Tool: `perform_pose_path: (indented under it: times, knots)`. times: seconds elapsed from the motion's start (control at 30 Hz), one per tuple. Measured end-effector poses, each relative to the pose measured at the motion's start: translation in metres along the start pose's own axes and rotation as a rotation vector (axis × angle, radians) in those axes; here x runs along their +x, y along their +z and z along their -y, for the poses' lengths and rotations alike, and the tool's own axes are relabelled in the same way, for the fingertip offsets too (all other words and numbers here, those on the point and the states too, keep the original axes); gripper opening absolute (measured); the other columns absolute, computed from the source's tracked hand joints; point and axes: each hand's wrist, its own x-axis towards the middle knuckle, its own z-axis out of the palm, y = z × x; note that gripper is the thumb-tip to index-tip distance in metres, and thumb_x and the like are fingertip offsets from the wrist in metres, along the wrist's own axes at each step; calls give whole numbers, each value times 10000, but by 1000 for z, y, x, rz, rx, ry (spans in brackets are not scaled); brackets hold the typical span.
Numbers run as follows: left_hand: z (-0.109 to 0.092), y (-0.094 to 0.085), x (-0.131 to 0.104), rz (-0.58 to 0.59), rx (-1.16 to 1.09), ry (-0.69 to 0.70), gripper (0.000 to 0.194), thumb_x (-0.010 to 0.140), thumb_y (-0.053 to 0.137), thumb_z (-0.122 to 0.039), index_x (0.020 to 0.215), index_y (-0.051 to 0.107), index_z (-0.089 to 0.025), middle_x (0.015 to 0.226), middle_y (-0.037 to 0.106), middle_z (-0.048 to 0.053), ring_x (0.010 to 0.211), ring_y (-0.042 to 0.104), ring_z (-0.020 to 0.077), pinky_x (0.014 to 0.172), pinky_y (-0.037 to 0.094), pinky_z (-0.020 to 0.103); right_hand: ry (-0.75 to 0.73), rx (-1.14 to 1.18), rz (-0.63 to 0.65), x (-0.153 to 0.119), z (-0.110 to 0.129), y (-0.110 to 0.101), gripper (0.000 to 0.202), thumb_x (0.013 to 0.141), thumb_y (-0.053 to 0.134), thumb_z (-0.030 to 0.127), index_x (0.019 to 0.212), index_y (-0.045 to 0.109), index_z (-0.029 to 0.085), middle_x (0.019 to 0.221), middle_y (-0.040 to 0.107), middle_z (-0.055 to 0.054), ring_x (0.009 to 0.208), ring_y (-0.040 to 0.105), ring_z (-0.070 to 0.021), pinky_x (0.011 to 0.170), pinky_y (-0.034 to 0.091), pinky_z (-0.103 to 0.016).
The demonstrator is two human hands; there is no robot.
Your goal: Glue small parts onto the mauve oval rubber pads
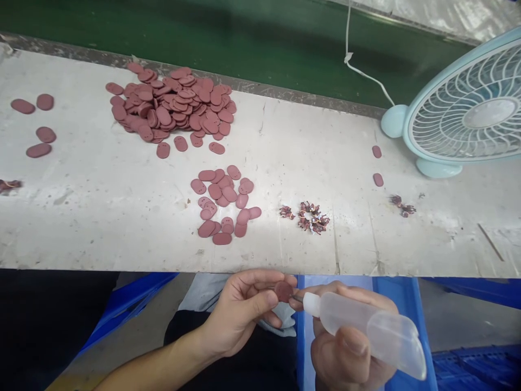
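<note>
Between the thumb and fingers of my left hand is a small reddish-brown oval disc, held just off the table's front edge. My right hand grips a translucent squeeze bottle with a white collar and a thin dark nozzle. The nozzle tip points left and meets or nearly meets the disc's face; I cannot tell if it touches. On the table beyond my hands lie a loose group of the same oval discs and a ring of tiny dark brown figures.
A big heap of oval discs sits at the back of the white table. At the right stands a light blue fan with a white cord. Under my right hand is a blue bin. A green strip runs behind the table.
</note>
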Motion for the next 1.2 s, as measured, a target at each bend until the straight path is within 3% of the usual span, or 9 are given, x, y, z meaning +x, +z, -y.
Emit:
perform_pose_path:
  times: [0.1, 0.5, 0.63, 0.73, 0.8, 0.9, 0.97, 1.07, 1.2]
  knots:
    - [0, -1, -1, -21, -6, -6, 209, 822, 784, -193, 1030, 783, -214, 1117, 791, 82, 885, 758, 178, 566, 590, 148, -75, 72, -136, 10, 15, 13, 263, 856, 636, 532, 1045, 633, 350, 684, 627, -6, 566, 628, -286, 517, 532, -486]
    - [1, 0, -1, -41, -17, -13, 221, 804, 803, -190, 1023, 781, -210, 1095, 795, 82, 907, 755, 181, 568, 586, 146, -133, 50, -56, 9, 12, 11, 284, 846, 682, 433, 1071, 654, 262, 719, 695, -21, 645, 707, -296, 506, 560, -434]
    - [-2, -1, -1, -55, -36, -25, 201, 842, 766, -175, 1039, 774, -212, 1125, 789, 77, 951, 759, 181, 623, 587, 140, 18, 203, -69, 25, 18, 0, 269, 842, 676, 435, 1041, 673, 254, 705, 714, -7, 592, 701, -246, 527, 587, -387]
    - [-4, -2, -3, -57, -45, -22, 184, 860, 746, -154, 1031, 769, -217, 1174, 774, 75, 1061, 740, 205, 718, 588, 145, 329, 673, -36, 60, 16, -26, 286, 825, 673, 405, 1019, 686, 195, 691, 683, -33, 552, 665, -190, 443, 576, -289]
    - [-5, -3, -4, -60, -49, -18, 179, 868, 736, -149, 1030, 765, -220, 1193, 767, 77, 1090, 731, 212, 757, 590, 156, 602, 1212, -41, 87, 3, -49, 371, 798, 697, 306, 1142, 646, 179, 727, 638, -28, 591, 643, -166, 431, 590, -252]
    - [-6, -3, -4, -62, -51, -12, 175, 874, 732, -165, 1038, 762, -215, 1173, 772, 80, 1092, 731, 226, 764, 601, 168, 925, 2153, -193, 122, -25, -79, 459, 788, 696, 138, 1231, 598, 208, 740, 598, -1, 624, 623, -145, 381, 572, -193]
    - [-7, -3, -4, -62, -42, -15, 179, 868, 740, -186, 1045, 759, -207, 1152, 775, 83, 1072, 739, 249, 728, 616, 183, 990, 2511, -299, 138, -41, -91, 410, 800, 692, 97, 1183, 612, 223, 750, 598, 5, 625, 617, -130, 354, 554, -165]
    - [-10, -3, -3, -81, -5, -42, 200, 856, 751, -212, 1055, 754, -200, 1151, 769, 94, 1019, 754, 273, 616, 620, 188, 952, 2300, -143, 143, -46, -94, 413, 775, 752, 152, 1145, 588, 233, 723, 571, 25, 616, 618, -119, 358, 544, -142]
    - [-14, -3, -1, -103, 29, -56, 221, 853, 753, -230, 1072, 749, -202, 1188, 753, 107, 987, 760, 271, 500, 574, 153, 488, 1075, 55, 116, -26, -72, 471, 774, 784, 394, 1162, 607, 196, 703, 564, 37, 590, 604, -99, 367, 503, -126]
